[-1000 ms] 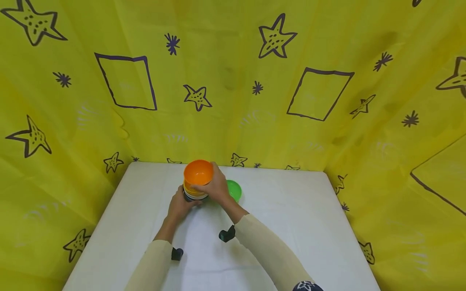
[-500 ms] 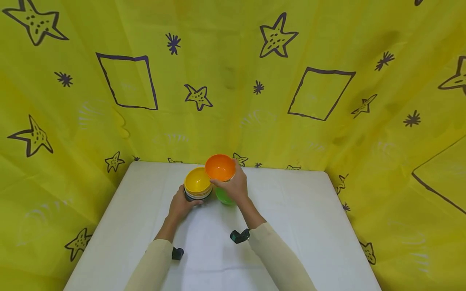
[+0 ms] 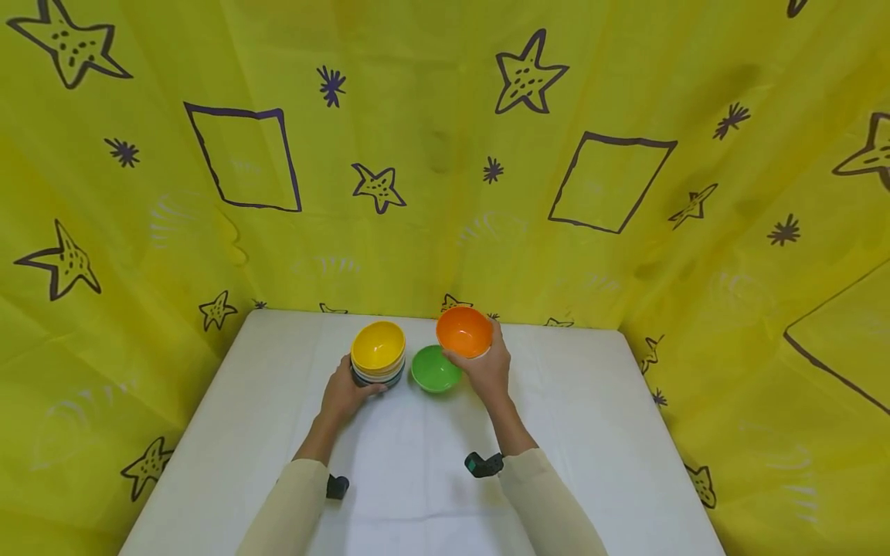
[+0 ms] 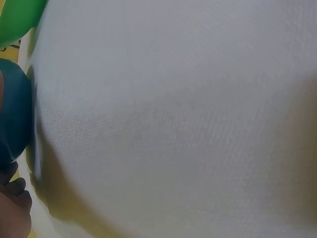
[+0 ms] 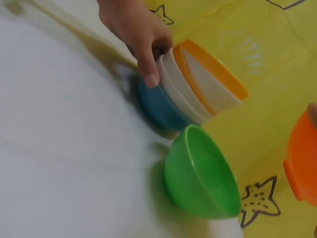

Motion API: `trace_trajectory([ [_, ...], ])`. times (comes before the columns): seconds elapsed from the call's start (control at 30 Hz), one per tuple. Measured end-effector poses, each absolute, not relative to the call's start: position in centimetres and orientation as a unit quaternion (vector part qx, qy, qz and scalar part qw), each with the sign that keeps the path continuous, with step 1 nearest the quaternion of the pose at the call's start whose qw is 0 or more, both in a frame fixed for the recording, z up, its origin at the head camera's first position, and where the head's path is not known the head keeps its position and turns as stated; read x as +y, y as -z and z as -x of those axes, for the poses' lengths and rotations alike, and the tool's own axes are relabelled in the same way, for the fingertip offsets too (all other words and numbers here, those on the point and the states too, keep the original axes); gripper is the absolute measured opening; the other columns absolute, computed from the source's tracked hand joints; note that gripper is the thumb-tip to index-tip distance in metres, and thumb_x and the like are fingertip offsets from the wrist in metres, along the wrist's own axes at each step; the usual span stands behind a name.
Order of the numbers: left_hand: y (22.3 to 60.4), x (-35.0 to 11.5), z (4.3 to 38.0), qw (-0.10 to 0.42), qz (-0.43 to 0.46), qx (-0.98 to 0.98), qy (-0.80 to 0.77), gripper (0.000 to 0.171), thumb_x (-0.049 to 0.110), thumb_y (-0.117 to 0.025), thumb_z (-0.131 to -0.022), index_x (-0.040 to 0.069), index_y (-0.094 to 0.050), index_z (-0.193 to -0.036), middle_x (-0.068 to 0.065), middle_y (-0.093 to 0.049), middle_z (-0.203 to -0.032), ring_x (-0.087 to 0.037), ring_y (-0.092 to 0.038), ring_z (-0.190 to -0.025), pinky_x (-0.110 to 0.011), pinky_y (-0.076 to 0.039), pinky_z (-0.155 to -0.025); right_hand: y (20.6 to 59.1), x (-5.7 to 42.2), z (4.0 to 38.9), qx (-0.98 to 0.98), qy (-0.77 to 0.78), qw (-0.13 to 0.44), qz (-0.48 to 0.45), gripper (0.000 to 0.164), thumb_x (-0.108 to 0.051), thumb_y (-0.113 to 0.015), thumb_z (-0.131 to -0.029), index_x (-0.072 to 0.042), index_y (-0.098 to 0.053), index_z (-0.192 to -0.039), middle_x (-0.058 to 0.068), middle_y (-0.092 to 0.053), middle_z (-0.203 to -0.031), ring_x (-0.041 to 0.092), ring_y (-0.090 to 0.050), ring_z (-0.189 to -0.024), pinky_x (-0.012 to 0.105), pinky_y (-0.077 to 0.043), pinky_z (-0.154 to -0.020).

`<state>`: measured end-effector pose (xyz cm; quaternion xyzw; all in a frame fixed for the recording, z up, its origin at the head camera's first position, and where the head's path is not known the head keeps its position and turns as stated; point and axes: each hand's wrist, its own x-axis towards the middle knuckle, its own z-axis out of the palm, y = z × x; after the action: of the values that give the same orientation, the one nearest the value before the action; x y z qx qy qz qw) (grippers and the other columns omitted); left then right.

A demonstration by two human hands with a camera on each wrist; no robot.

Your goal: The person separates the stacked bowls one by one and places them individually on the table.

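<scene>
In the head view my right hand (image 3: 490,367) holds an orange bowl (image 3: 463,332) by its side, thumb near the front rim, up off the table. A green bowl (image 3: 434,372) sits upright on the table, just left of and below it. Further left my left hand (image 3: 342,391) grips the lower part of a bowl stack. A yellow bowl (image 3: 378,344) tops that stack; in the right wrist view, white bowls (image 5: 181,89) and a blue bowl (image 5: 161,106) at the bottom show beneath it. The left wrist view catches only the blue bowl's side and some curled fingers (image 4: 15,186).
A white cloth covers the table (image 3: 417,486). Yellow curtains (image 3: 431,247) with drawn stars and frames stand round its back and sides. A dark wrist camera (image 3: 484,464) sits on the right wrist, another dark camera (image 3: 337,486) on the left.
My right hand has lifted the orange bowl off the top of the stack and carried it right, past the green bowl, uncovering the yellow bowl. The left hand has stayed on the stack.
</scene>
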<state>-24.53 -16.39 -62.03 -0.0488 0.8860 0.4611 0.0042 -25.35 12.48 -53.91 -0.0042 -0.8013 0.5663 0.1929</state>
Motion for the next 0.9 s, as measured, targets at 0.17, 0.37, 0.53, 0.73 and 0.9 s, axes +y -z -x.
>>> trace_trajectory([
  [0.17, 62.3, -16.6, 24.7, 0.007, 0.051, 0.885, -0.463, 0.108, 0.028, -0.096, -0.078, -0.004, -0.031, -0.158, -0.027, -0.043, -0.159, -0.044, -0.04, -0.147, -0.059, -0.028, -0.124, 54.9, 13.8, 25.1, -0.795, -0.568, 0.213, 0.026, 0.095, -0.019, -0.103, -0.064, -0.005, -0.053, -0.143, 0.018, -0.065, -0.135, 0.039, -0.063, -0.122, 0.056, -0.055, -0.101],
  [0.37, 62.4, -16.5, 24.7, 0.009, 0.054, 0.882, -0.468, 0.109, 0.029, -0.096, -0.078, -0.003, -0.031, -0.158, -0.027, -0.042, -0.16, -0.044, -0.04, -0.148, -0.058, -0.028, -0.124, 56.3, 15.2, 24.7, -0.798, -0.563, 0.207, 0.056, 0.094, -0.022, -0.102, -0.065, -0.005, -0.052, -0.143, 0.017, -0.065, -0.136, 0.04, -0.062, -0.122, 0.057, -0.054, -0.102],
  [0.53, 62.4, -16.4, 24.5, 0.013, 0.055, 0.882, -0.467, 0.108, 0.028, -0.096, -0.078, -0.004, -0.031, -0.158, -0.027, -0.042, -0.16, -0.044, -0.04, -0.148, -0.058, -0.027, -0.124, 57.7, 16.0, 24.3, -0.81, -0.549, 0.185, 0.09, 0.095, -0.022, -0.101, -0.067, -0.006, -0.049, -0.145, 0.019, -0.063, -0.138, 0.04, -0.061, -0.123, 0.058, -0.053, -0.103],
  [0.73, 62.2, -16.3, 24.4, 0.01, 0.055, 0.884, -0.465, 0.105, 0.026, -0.096, -0.079, -0.003, -0.032, -0.158, -0.026, -0.043, -0.159, -0.043, -0.04, -0.148, -0.057, -0.027, -0.124, 59.2, 16.3, 23.8, -0.814, -0.545, 0.165, 0.113, 0.095, -0.021, -0.098, -0.07, -0.005, -0.046, -0.148, 0.02, -0.06, -0.141, 0.042, -0.058, -0.127, 0.06, -0.05, -0.107],
  [0.9, 61.9, -16.2, 24.4, 0.007, 0.057, 0.885, -0.461, 0.103, 0.024, -0.095, -0.079, -0.002, -0.033, -0.157, -0.026, -0.044, -0.159, -0.043, -0.041, -0.147, -0.057, -0.028, -0.124, 60.1, 16.3, 23.8, -0.816, -0.54, 0.17, 0.114, 0.095, -0.019, -0.097, -0.071, -0.003, -0.045, -0.149, 0.022, -0.059, -0.142, 0.043, -0.058, -0.127, 0.061, -0.048, -0.108],
])
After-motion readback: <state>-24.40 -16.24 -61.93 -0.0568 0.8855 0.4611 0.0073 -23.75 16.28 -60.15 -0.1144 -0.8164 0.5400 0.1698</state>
